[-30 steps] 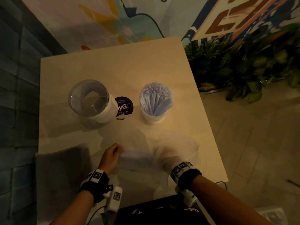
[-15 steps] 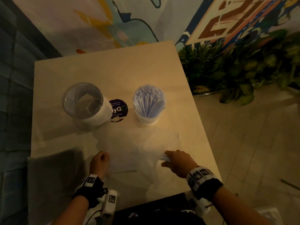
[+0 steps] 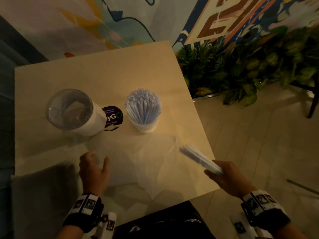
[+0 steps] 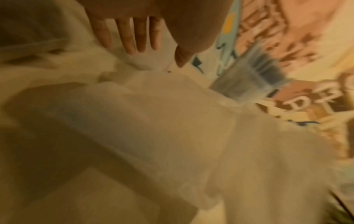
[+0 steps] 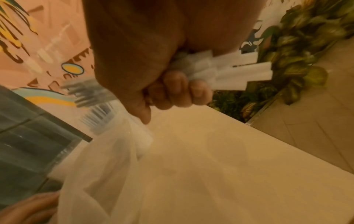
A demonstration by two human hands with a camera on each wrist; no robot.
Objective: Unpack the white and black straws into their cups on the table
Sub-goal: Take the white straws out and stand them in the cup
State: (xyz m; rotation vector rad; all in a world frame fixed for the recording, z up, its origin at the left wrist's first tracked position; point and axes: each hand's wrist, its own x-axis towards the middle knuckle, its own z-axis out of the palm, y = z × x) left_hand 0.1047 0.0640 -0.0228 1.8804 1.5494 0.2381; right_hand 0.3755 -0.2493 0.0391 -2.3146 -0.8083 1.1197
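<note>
Right hand, lower right of the head view: fingers curled round a bundle of thin white paper-wrapped straws, gripped at the near end. The free ends are seen pointing up-left across the frame, toward the white cup already packed with upright white straws at centre. Bundle held off the beige bench, near its right edge; long axis roughly in line with that cup, so the coming move is judged to be a swing to upright, then a lowering among the standing straws.

Left hand, lower left of centre: fingers spread and relaxed, nothing pinched, over the limp clear plastic bag lying flat between the two hands. Contact with the bag cannot be told.

Upper left of the cups' row: a white cup with a clear domed lid, well apart from the bundle. The right hand is the nearer to the filled cup. Black straws cannot be made out.
</note>
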